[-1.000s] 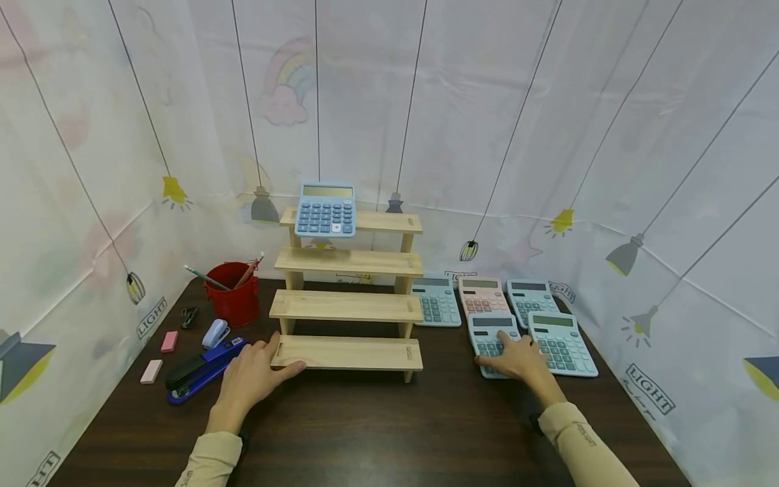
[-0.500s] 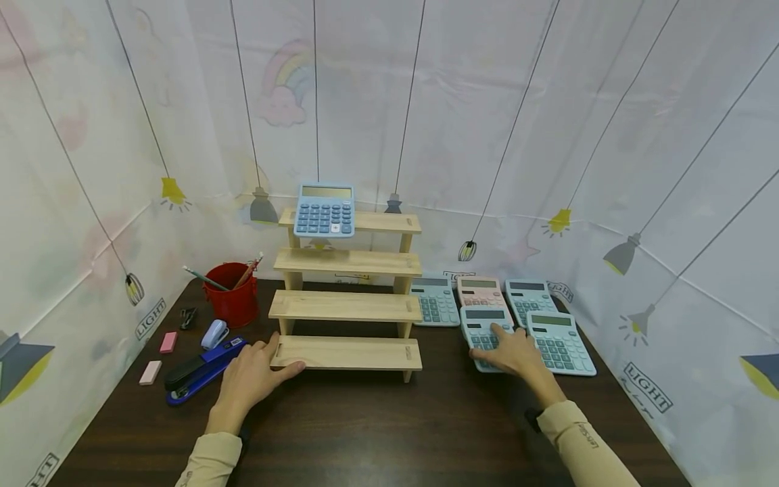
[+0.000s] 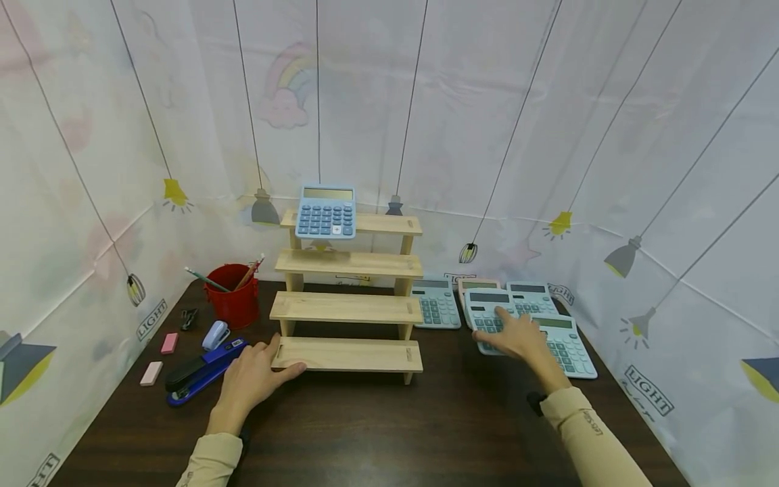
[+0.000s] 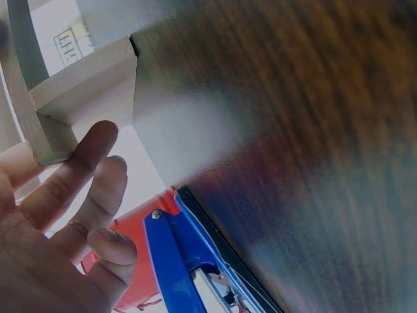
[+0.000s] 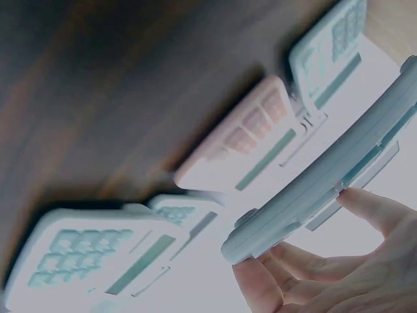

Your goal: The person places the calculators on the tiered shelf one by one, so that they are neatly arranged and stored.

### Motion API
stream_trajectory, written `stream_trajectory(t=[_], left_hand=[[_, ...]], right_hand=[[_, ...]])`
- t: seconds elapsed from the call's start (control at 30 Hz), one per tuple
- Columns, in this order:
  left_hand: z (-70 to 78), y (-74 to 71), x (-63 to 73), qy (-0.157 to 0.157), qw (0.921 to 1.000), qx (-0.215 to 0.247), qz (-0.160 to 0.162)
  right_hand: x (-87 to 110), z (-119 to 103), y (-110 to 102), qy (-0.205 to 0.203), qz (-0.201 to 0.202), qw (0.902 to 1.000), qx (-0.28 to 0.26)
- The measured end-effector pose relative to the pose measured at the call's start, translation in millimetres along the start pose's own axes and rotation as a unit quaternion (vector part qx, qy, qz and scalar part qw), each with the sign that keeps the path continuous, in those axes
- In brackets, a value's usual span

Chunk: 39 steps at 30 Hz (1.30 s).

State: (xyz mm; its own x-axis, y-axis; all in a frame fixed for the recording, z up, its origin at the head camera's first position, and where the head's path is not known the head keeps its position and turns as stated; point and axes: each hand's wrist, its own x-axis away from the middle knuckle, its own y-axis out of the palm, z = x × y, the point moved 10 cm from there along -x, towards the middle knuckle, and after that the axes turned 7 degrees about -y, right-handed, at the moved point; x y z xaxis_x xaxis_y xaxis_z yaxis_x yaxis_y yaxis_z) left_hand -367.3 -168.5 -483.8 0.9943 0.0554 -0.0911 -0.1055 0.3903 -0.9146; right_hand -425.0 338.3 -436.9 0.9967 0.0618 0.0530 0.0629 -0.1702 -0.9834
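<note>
Presently held calculator (image 3: pixel 487 308): pale blue, raised off the dark table (image 3: pixel 377 433) within the right-hand grip, tilted, keys and screen toward the person; underside and small feet exposed in the right wrist view.
Right hand (image 3: pixel 522 341): grasping the held calculator, with thumb near its left edge in the head view.
Pink calculator (image 3: pixel 477 285): lying just beyond the right-hand grip, mostly covered by the held calculator in the head view.
Near blue calculator (image 3: pixel 569 341): flat on the table just right of the same grip, partly hidden by the hand.
Far blue calculator (image 3: pixel 531 297): beyond that grip, slightly to the right.
Stand-side calculator (image 3: pixel 435 304): left of the right-hand grip and beyond it, beside the stand; touching or apart, impossible to tell.
Left hand (image 3: pixel 255 382): holding the left end of the bottom step between thumb and forefinger.
Wooden stand (image 3: pixel 347 354): four-stepped, between the two grips.
Top-step calculator (image 3: pixel 326 213): blue, face outward, high above the left-hand grip, at the left end.
Blue stapler (image 3: pixel 207 372): just left of the left-hand grip.
Red bucket (image 3: pixel 239 308): beyond the left-hand grip, holding pencils (image 3: pixel 207 278).
</note>
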Motion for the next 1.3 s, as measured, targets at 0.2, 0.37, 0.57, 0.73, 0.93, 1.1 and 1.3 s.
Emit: stream_trajectory(t=[0.2, 0.37, 0.57, 0.73, 0.93, 1.1, 1.3], left_hand=[[-0.7, 1.8, -0.3, -0.004, 1.0000, -0.003, -0.004], [-0.9, 2.3, -0.5, -0.003, 1.0000, -0.004, -0.002], [-0.6, 2.1, -0.1, 0.000, 1.0000, -0.008, 0.001], [-1.7, 3.1, -1.5, -0.003, 1.0000, -0.009, -0.002], [-2.0, 4.3, -2.1, -0.006, 0.9999, -0.008, -0.007], [-1.8, 3.9, -2.3, -0.005, 0.9999, -0.008, -0.004], [-1.1, 2.5, -2.1, -0.005, 1.0000, -0.007, -0.004]], right_hand=[[-7.1, -9, -24, -0.008, 0.027, 0.9996, 0.001], [-15.5, -21, -41, -0.015, 0.040, 0.9991, 0.000], [-28.8, -41, -56, -0.018, 0.047, 0.9987, -0.006], [-39.6, -60, -71, -0.035, 0.063, 0.9973, -0.016], [-52.7, -83, -92, -0.053, 0.084, 0.9950, -0.013], [-59.3, -102, -103, -0.058, 0.082, 0.9947, -0.024], [-67.8, -121, -112, -0.053, 0.077, 0.9943, -0.051]])
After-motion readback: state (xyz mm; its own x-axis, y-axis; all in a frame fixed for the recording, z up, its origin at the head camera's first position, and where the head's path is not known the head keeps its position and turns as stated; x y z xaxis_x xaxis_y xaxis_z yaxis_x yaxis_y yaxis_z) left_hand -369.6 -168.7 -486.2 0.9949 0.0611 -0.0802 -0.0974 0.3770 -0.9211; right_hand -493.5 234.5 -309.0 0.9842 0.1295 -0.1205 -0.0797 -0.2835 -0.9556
